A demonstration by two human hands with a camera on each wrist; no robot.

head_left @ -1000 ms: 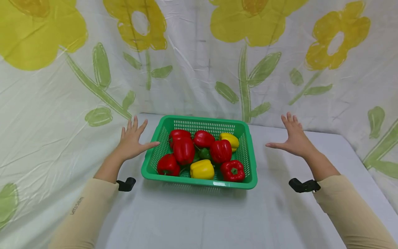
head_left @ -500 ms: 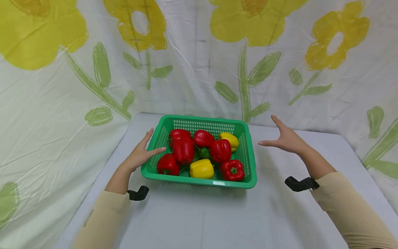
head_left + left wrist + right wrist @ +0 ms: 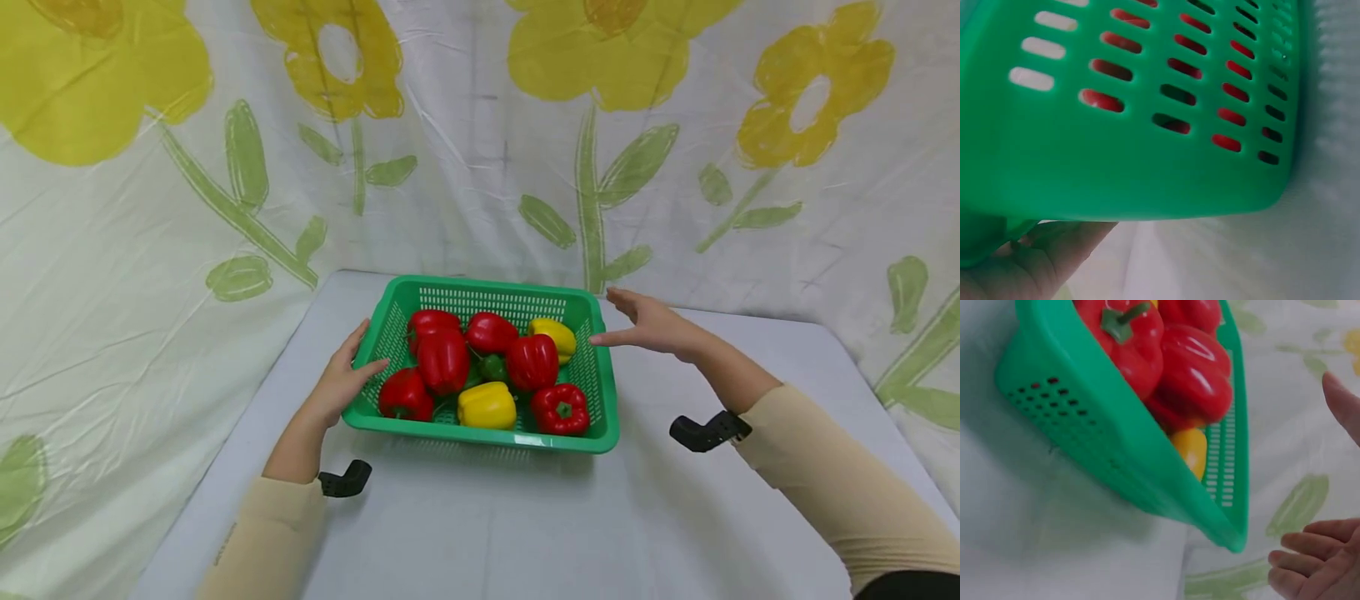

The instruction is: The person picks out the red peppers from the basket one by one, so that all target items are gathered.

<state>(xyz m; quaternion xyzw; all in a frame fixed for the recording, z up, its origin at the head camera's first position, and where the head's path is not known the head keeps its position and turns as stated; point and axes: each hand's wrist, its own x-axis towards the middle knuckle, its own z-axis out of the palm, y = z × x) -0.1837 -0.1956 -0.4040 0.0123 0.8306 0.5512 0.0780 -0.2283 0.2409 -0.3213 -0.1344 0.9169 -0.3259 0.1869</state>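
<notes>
A green plastic basket (image 3: pixel 487 442) stands on the white-covered table, holding several red bell peppers (image 3: pixel 443 363), two yellow bell peppers (image 3: pixel 487 407) and a small green one (image 3: pixel 492 368). At its left rim is my left hand (image 3: pixel 339 382), thumb over the rim and fingers along the outside. In the left wrist view, that hand (image 3: pixel 1041 262) meets the basket (image 3: pixel 1147 181) by the rim, which partly covers it. Near the right rim hovers my right hand (image 3: pixel 652 325), thumb and fingers spread apart. The right wrist view shows a gap between this hand (image 3: pixel 1325 559) and the basket (image 3: pixel 1129 440).
A white cloth with painted yellow flowers (image 3: pixel 600 58) hangs behind the table (image 3: pixel 487 533) and along its sides. Black wrist cameras (image 3: pixel 711 431) sit on both sleeves. A dark rounded thing (image 3: pixel 911 586) shows at the bottom right corner.
Both hands have moved inward to the basket. My left hand came right and down onto the left rim; my right hand moved left to the right rim. The basket has stayed put.
</notes>
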